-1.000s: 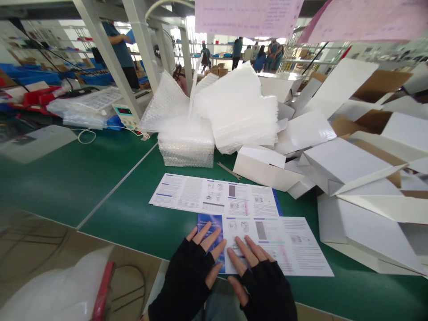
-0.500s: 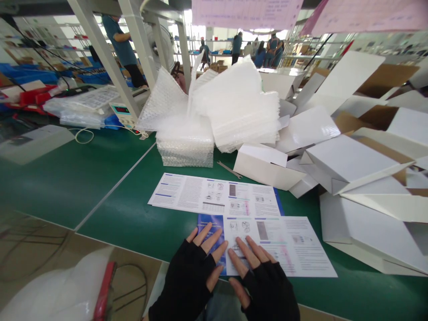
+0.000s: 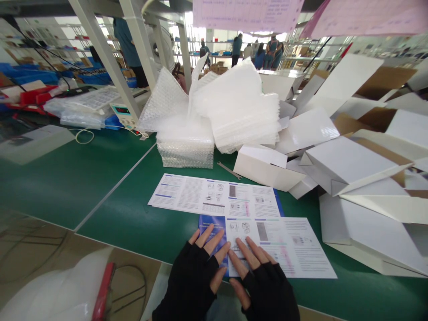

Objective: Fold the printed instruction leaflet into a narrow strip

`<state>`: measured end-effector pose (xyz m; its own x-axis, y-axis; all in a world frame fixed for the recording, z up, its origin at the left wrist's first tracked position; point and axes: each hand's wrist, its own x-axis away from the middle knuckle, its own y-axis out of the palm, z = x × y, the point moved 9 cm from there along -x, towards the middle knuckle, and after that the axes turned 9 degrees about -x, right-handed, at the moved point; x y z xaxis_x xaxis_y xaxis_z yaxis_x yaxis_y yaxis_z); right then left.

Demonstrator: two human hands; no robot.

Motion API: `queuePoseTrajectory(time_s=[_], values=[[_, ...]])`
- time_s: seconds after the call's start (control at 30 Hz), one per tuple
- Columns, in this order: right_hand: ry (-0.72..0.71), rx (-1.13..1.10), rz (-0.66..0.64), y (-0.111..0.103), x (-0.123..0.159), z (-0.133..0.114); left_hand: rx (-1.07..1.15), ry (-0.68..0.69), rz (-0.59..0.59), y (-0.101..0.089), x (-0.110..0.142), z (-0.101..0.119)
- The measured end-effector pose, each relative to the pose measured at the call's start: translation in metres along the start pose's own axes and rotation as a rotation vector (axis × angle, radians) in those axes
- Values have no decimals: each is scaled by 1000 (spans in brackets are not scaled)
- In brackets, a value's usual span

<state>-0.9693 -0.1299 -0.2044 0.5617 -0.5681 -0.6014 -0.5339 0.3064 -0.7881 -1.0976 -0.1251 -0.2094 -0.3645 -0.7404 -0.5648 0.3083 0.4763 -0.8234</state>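
Note:
A printed leaflet [image 3: 306, 247] lies on the green table near its front edge, its left part folded over to show a blue cover panel [image 3: 213, 227]. My left hand [image 3: 197, 267], in a black fingerless glove, rests on the blue panel with its fingers spread. Beside it my right hand [image 3: 264, 276], gloved the same way, lies flat on the white printed part, fingers stretched out. Just beyond, a second leaflet [image 3: 190, 191] is spread out, with a blue strip showing at its right end. Parts of the near leaflet are hidden under both hands.
Bubble-wrap sheets [image 3: 185, 147] and white foam pouches [image 3: 237, 111] are piled behind the leaflets. A wrench [image 3: 229, 170] lies by a white carton [image 3: 269, 167]. More open cartons [image 3: 354, 165] crowd the right side. A power supply [image 3: 123, 113] stands at back left. People are in the background.
My left hand and the blue panel under it have shifted slightly to the right. The right hand has hardly moved. A person at back left has moved partly behind the post.

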Motion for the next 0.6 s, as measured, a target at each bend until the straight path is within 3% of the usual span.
queuePoseTrajectory(time_s=[0.6], values=[[-18,20,-65,9,8,1,-19,21,39,-8,-4,3]])
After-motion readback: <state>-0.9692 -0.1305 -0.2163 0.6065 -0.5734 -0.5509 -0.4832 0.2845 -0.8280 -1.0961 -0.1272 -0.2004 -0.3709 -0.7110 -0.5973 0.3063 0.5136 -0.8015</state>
